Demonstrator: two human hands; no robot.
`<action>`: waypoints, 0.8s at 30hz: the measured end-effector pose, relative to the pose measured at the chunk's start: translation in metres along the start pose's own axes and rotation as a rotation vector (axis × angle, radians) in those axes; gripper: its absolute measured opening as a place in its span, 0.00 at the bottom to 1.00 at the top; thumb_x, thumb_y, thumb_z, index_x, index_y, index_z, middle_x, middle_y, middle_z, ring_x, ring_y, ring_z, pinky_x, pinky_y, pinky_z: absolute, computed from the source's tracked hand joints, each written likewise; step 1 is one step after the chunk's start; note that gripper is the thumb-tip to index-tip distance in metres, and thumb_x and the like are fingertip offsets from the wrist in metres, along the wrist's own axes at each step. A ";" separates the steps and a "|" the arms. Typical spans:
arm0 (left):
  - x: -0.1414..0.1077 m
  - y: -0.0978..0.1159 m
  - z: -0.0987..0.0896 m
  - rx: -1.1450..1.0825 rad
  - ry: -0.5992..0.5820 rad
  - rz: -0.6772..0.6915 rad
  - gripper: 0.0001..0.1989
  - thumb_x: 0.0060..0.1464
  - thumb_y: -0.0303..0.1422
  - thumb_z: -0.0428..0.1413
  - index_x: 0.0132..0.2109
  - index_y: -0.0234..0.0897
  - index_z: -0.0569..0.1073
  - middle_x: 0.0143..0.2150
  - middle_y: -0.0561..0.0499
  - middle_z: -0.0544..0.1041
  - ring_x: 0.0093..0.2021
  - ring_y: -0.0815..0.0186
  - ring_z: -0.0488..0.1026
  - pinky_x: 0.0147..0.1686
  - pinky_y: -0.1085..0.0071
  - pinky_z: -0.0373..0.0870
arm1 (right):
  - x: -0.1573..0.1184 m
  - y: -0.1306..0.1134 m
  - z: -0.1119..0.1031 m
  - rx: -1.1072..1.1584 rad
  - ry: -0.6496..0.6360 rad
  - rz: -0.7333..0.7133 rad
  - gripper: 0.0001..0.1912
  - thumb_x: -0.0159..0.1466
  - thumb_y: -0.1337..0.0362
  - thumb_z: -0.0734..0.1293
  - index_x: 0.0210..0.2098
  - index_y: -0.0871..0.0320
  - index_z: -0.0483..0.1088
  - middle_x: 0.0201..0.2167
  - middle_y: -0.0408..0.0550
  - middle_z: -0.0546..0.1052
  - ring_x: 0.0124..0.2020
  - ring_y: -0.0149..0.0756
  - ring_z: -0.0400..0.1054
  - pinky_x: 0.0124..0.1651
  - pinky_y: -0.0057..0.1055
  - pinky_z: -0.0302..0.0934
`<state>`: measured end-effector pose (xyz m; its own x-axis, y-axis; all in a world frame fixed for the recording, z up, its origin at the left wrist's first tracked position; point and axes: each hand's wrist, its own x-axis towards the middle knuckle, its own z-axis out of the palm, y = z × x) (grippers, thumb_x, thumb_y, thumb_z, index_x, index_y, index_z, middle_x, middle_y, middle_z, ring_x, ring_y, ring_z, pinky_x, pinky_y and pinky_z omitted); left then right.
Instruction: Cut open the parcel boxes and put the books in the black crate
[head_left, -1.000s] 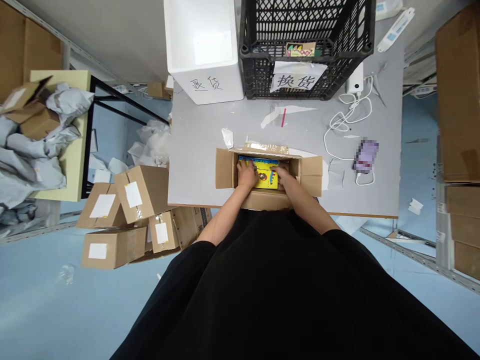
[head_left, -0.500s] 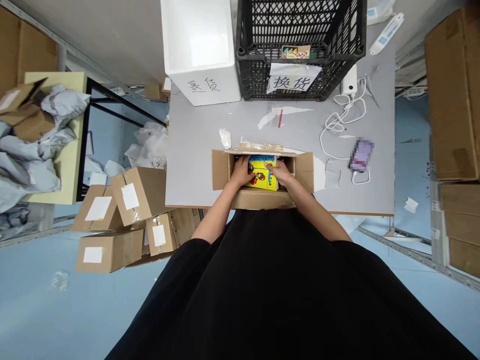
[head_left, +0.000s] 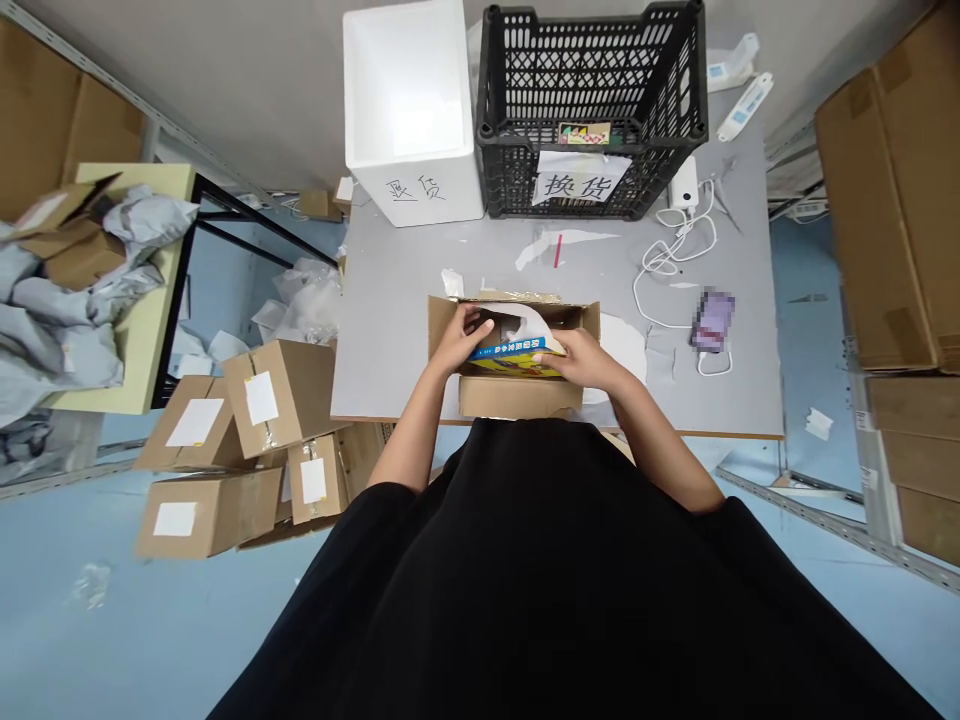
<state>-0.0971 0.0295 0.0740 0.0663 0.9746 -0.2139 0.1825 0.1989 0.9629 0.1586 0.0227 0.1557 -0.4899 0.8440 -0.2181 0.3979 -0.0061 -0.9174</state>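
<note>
A cardboard box stands with its flaps raised at the table's front edge. Inside it a book with a blue spine and yellow cover is tilted, spine up. My right hand is closed around the book's right end, thumb on the near side. My left hand reaches over the box's left side, beside the book's left end, with thumb and fingers apart. White paper curls up behind the book. The lower part of the book is hidden in the box.
A white bin and a black crate stand at the table's back. A phone with a white cable lies right. Paper scraps lie behind the box. Taped cartons are piled on the left.
The book has been tipped from cover-up to spine-up, and white paper now shows behind it. My left hand has come off the cover to its left end; my right hand has shifted right.
</note>
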 end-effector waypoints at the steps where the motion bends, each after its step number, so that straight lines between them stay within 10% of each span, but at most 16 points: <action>1: -0.001 0.002 0.000 -0.021 -0.022 0.005 0.20 0.60 0.44 0.58 0.55 0.40 0.70 0.61 0.43 0.73 0.64 0.57 0.68 0.63 0.60 0.64 | -0.005 -0.008 -0.005 -0.011 -0.031 -0.024 0.09 0.59 0.59 0.72 0.37 0.56 0.79 0.35 0.44 0.81 0.39 0.46 0.74 0.45 0.37 0.65; 8: -0.010 0.015 0.006 0.114 -0.265 -0.096 0.17 0.58 0.45 0.59 0.48 0.39 0.79 0.51 0.47 0.81 0.54 0.54 0.75 0.56 0.61 0.70 | -0.035 -0.038 -0.051 0.015 -0.061 -0.001 0.17 0.56 0.51 0.75 0.38 0.56 0.80 0.35 0.45 0.82 0.40 0.49 0.76 0.41 0.36 0.69; 14: -0.033 -0.002 0.026 0.408 -0.576 -0.106 0.25 0.30 0.37 0.74 0.41 0.47 0.82 0.44 0.52 0.84 0.48 0.51 0.80 0.48 0.64 0.76 | -0.067 -0.023 -0.106 0.097 0.025 0.157 0.22 0.49 0.49 0.80 0.39 0.53 0.80 0.35 0.49 0.83 0.40 0.51 0.78 0.40 0.40 0.74; 18: -0.044 -0.018 0.047 0.840 -0.540 -0.055 0.34 0.36 0.32 0.72 0.54 0.50 0.78 0.55 0.46 0.80 0.57 0.45 0.75 0.54 0.58 0.71 | -0.081 -0.004 -0.132 0.142 0.025 0.246 0.23 0.47 0.49 0.81 0.39 0.53 0.81 0.35 0.49 0.84 0.39 0.51 0.79 0.38 0.42 0.76; 24: -0.041 -0.029 0.031 1.065 -0.307 -0.048 0.15 0.58 0.32 0.56 0.51 0.46 0.81 0.49 0.38 0.81 0.54 0.42 0.76 0.53 0.51 0.68 | -0.078 0.023 -0.141 0.248 -0.026 0.372 0.22 0.42 0.55 0.83 0.34 0.55 0.80 0.31 0.50 0.83 0.32 0.48 0.79 0.34 0.38 0.75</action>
<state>-0.0749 -0.0195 0.0503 0.2500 0.8719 -0.4211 0.9315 -0.0979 0.3504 0.3155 0.0322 0.1988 -0.3694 0.7465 -0.5534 0.3540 -0.4376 -0.8266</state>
